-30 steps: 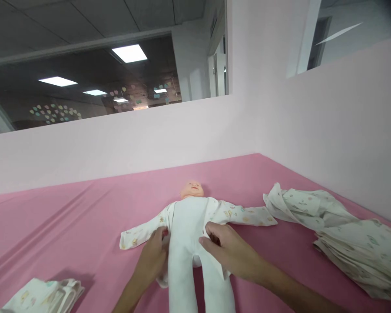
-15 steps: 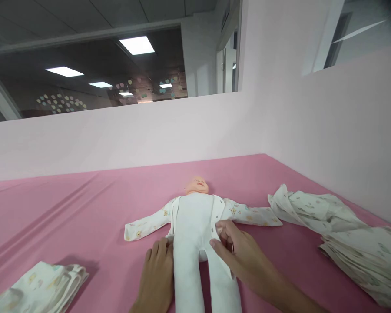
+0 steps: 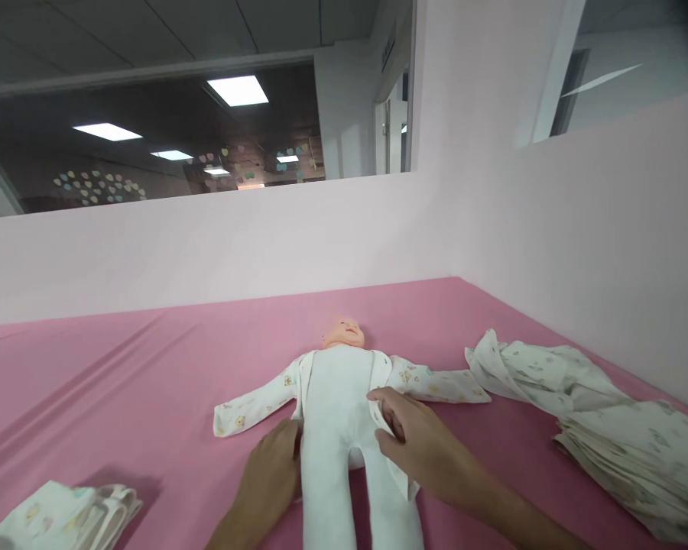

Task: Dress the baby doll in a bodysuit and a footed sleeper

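Observation:
A baby doll lies face up on the pink sheet, with a white cloth body and a printed baby garment open around it, sleeves spread to both sides. My left hand rests at the doll's left hip, its fingers curled on the garment's left edge. My right hand lies over the doll's right side and pinches the garment's right front edge between thumb and fingers.
A stack of folded printed garments lies at the right, with a crumpled one on its near end. Another folded garment sits at the bottom left. Pale pink walls close the back and right.
My right hand has slid slightly up the doll's right side along the garment's edge. My left hand has shifted down to the doll's hip. The view has swayed a little.

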Demonstrator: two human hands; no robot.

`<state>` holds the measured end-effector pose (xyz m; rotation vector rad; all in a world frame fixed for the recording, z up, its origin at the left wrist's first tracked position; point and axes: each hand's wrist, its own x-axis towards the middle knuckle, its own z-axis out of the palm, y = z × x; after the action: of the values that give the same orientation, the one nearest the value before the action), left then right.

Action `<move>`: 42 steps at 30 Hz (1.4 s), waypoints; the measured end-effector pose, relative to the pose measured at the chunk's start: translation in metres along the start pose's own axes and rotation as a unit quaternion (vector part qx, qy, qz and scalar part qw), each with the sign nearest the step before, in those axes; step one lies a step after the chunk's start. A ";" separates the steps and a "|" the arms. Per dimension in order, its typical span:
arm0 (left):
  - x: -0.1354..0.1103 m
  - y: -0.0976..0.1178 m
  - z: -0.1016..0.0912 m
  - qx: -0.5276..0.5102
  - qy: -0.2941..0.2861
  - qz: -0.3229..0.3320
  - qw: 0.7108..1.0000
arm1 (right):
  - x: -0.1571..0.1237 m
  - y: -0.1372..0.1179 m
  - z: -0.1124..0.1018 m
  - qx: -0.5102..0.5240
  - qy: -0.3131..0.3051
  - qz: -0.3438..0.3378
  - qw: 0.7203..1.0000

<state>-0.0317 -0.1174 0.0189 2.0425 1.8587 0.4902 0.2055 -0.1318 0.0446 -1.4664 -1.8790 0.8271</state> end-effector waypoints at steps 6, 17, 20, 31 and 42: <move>0.008 0.011 -0.034 -0.208 0.006 -0.092 0.974 | 0.005 0.001 -0.009 0.037 0.040 0.014 0.998; 0.008 0.071 -0.047 -0.079 -0.011 0.005 0.997 | 0.023 0.008 -0.007 0.124 0.134 0.061 0.981; 0.041 0.059 -0.047 0.020 0.045 -0.020 0.999 | 0.048 0.027 -0.015 0.163 0.163 0.134 0.964; 0.094 0.053 -0.032 0.148 0.104 0.019 0.983 | 0.102 0.013 0.003 0.172 0.171 0.021 0.970; 0.103 0.055 -0.010 0.095 0.190 0.072 0.975 | 0.122 0.020 0.017 0.245 0.211 0.003 0.946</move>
<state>0.0213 -0.0192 0.0559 2.3544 2.0445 0.8212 0.1799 -0.0111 0.0294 -1.2122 -1.2399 0.8280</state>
